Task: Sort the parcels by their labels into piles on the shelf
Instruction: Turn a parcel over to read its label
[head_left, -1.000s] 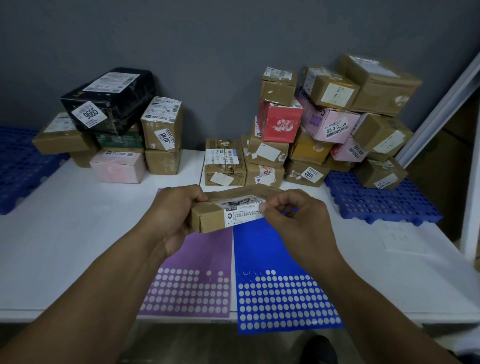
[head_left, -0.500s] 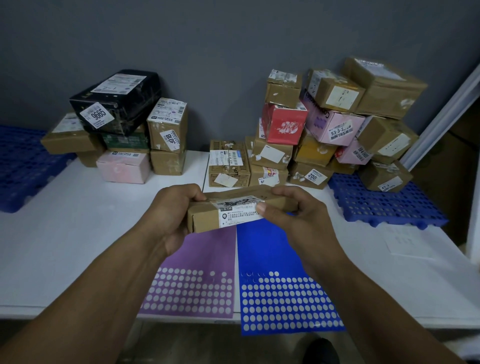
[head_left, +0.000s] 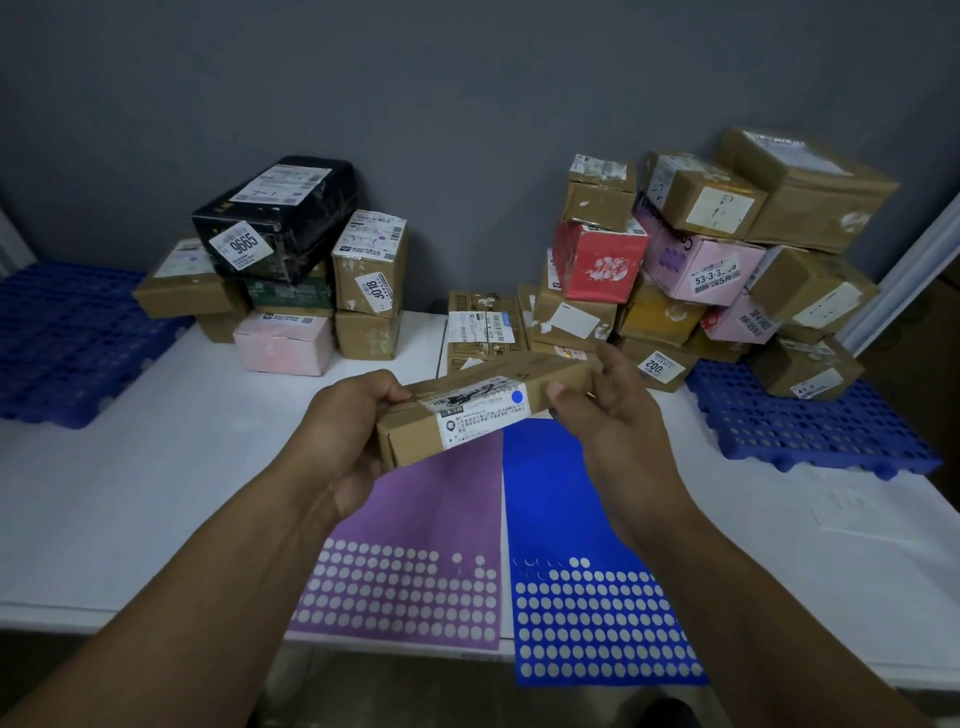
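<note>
Gripping parcel (head_left: 410, 441) with left hand (head_left: 353, 431), label tilted up for reading; right hand (head_left: 608, 415) slack-fingered, steadying its end.

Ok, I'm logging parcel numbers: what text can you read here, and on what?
"9665": black box.
"018", first character unclear: tall brown box.
"53-3-3": pink box.
"002": low brown box.
Print on the parcel in the left hand and other labels: too small.
</note>
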